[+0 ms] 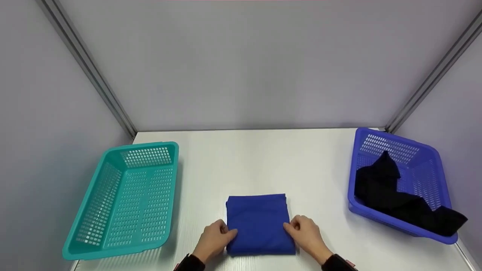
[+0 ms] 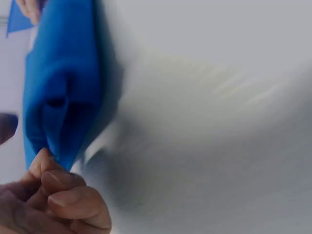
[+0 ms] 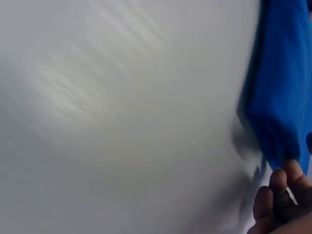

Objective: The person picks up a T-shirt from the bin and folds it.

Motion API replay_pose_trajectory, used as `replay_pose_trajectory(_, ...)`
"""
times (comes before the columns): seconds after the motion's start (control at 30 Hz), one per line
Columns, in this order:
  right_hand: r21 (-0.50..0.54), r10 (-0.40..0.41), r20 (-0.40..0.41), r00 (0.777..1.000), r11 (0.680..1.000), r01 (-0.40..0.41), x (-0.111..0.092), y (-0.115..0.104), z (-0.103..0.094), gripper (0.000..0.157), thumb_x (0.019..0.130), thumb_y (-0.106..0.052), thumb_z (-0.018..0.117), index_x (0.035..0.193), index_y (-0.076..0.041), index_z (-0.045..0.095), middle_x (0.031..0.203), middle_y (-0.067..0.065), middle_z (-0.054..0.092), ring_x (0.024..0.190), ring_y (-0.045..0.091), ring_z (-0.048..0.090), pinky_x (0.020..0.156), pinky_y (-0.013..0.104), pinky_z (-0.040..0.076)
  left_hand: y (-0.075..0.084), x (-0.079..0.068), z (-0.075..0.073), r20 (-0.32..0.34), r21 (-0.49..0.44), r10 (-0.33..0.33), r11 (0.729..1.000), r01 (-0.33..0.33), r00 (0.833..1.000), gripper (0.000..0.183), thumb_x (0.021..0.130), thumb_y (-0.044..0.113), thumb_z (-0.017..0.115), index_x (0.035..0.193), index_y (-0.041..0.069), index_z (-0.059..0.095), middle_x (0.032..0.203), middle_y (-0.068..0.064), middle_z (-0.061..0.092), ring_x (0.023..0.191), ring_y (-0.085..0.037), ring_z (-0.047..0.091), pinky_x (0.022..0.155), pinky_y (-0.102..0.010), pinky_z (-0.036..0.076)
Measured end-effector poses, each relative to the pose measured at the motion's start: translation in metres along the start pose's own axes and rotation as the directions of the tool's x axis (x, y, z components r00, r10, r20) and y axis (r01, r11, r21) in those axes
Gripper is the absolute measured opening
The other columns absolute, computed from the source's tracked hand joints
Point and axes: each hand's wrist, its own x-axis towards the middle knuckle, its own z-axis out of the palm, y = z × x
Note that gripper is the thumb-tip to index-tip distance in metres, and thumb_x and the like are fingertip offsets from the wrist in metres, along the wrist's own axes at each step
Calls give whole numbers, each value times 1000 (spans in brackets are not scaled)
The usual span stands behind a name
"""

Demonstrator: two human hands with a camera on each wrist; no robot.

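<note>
A blue cloth (image 1: 260, 226), folded into a flat rectangle, lies on the white table near its front. At its left edge my left hand (image 1: 215, 239) has its thumb over the top layer and its other fingers curled by the side. My right hand (image 1: 307, 235) holds the right edge in much the same way. The left wrist view shows the layered end of the blue cloth (image 2: 63, 92) with the fingertips (image 2: 44, 156) at its lower corner. In the right wrist view, fingertips (image 3: 290, 168) meet the opposite end of the cloth (image 3: 278, 117).
On the left stands a green plastic basket (image 1: 174, 195) with nothing in it. A blue-violet basket (image 1: 433, 162) at the right contains black cloth (image 1: 391, 197), part of which hangs over the front rim. Grey panels (image 1: 256, 67) enclose the white table (image 1: 263, 162) at the back and sides.
</note>
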Motion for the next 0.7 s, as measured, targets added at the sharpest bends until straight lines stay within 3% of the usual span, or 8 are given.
replay_pose_trajectory(0.13,-19,-32,-4,999,999,32,-12,6,0,25,91,-17,75,74,-14,58,70,-5,48,67,11,44,65,28,35,-6,-13,5,16,53,34,998,-35,999,25,91,17,72,76,11,54,67,5,51,60,-12,48,56,-29,39)
replay_pose_trajectory(0.33,1,-9,8,1000,1000,9,-31,13,-4,25,90,-21,77,75,-15,57,71,-5,48,71,12,43,70,31,33,-7,-25,12,69,9,-16,1000,15,997,23,90,20,75,80,11,56,67,3,51,61,-13,47,56,-30,38)
replay_pose_trajectory(0.47,-48,-60,29,998,997,62,-43,20,-2,26,87,-19,79,76,-17,56,73,-7,45,72,8,39,71,31,30,-10,-29,19,98,40,19,999,-23,995,24,89,11,75,78,10,54,65,3,52,59,-12,47,54,-29,39)
replay_pose_trajectory(0.6,-140,-149,-31,988,980,144,-46,25,4,28,87,-17,80,77,-20,53,73,-11,41,71,6,36,68,29,28,-12,-29,26,104,84,37,995,-46,994,24,91,6,73,78,10,52,66,2,54,60,-13,52,55,-32,42)
replay_pose_trajectory(0.7,-189,-161,-76,984,971,144,-45,27,5,29,87,-18,80,76,-20,53,73,-12,41,71,7,37,68,29,28,-10,-24,29,90,80,39,996,-46,995,23,93,6,71,80,9,53,68,0,55,62,-14,54,56,-34,44)
